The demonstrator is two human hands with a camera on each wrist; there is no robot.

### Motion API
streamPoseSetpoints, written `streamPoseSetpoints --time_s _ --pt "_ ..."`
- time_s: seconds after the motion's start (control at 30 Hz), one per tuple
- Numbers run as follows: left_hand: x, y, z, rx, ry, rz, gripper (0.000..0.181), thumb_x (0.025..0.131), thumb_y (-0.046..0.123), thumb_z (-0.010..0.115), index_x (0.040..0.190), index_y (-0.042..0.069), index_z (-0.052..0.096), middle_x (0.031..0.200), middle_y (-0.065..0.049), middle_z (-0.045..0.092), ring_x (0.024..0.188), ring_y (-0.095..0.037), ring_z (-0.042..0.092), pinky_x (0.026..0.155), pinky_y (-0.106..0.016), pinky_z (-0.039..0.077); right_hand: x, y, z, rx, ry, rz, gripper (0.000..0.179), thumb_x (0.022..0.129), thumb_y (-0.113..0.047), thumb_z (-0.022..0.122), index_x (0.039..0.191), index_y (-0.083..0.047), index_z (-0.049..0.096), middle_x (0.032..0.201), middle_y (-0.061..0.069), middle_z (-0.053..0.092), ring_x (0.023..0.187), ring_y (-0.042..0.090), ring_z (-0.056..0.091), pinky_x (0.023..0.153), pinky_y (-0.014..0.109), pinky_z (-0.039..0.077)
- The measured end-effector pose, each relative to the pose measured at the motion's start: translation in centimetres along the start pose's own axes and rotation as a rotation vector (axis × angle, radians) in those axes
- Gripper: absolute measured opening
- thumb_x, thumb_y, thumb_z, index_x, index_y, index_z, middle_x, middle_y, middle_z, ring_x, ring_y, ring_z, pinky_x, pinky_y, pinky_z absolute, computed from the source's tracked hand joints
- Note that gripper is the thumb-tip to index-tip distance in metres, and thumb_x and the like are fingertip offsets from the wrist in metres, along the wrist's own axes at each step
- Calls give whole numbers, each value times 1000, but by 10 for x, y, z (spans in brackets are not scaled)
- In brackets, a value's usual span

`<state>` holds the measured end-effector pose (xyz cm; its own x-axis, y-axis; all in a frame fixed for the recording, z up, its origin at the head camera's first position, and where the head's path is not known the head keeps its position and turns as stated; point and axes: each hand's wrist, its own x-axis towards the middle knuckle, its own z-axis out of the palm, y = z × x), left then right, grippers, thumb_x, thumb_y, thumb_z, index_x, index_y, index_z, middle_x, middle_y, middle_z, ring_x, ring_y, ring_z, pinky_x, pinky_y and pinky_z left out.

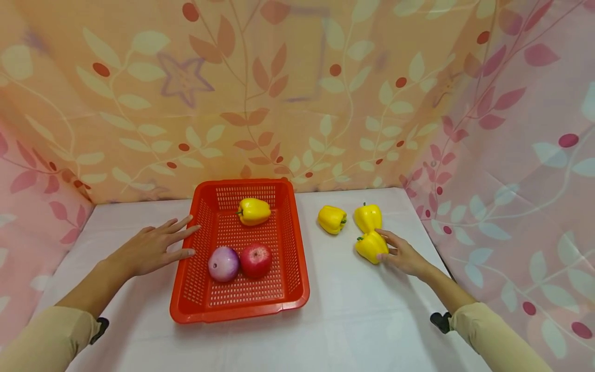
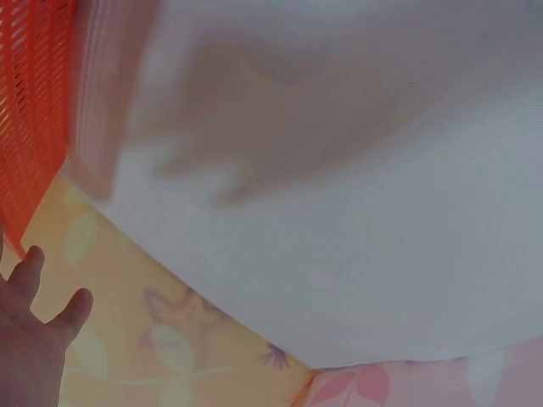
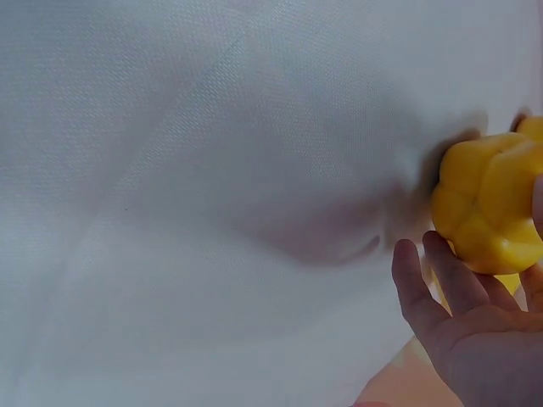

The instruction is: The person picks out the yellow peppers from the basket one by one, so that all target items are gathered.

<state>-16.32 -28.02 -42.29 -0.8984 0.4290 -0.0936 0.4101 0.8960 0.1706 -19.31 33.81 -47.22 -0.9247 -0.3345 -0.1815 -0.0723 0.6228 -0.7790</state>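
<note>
My right hand [image 1: 405,257] has its thumb and fingers around the near yellow bell pepper [image 1: 371,247] on the right. That pepper [image 3: 488,203] also fills the right edge of the right wrist view, fingers beneath it and thumb at its side. Directly behind it another yellow bell pepper [image 1: 368,217] overlaps it, and a third pepper [image 1: 332,219] lies to their left. My left hand [image 1: 153,247] is spread at the left rim of the red plastic basket [image 1: 302,279], its fingertips over the edge, holding nothing.
Inside the basket are a yellow bell pepper [image 1: 254,212] at the back, a purple onion [image 1: 223,264] and a red pomegranate [image 1: 256,260] nearer the front. A white cloth [image 1: 344,320] covers the table. Floral curtains [image 1: 279,103] hang along the back and sides.
</note>
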Motion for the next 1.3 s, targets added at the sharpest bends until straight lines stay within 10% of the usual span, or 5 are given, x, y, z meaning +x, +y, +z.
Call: streamPoseSetpoints --time_s 0.57,1.3 --pt "4 3 0 -3 1 -2 73 86 67 39 145 25 32 152 -5 22 133 -43 24 95 -68 26 -2 -8 -13 -37 85 -8 79 83 -29 70 146 -12 26 142 25 33 123 45 40 92 50 41" --pt "-1 3 0 -20 15 -10 72 86 67 40 144 24 34 152 -6 24 133 -43 24 95 -69 25 60 -168 -15 -52 -2 -216 83 83 -22 70 148 -20 20 147 19 27 127 44 36 97 59 34"
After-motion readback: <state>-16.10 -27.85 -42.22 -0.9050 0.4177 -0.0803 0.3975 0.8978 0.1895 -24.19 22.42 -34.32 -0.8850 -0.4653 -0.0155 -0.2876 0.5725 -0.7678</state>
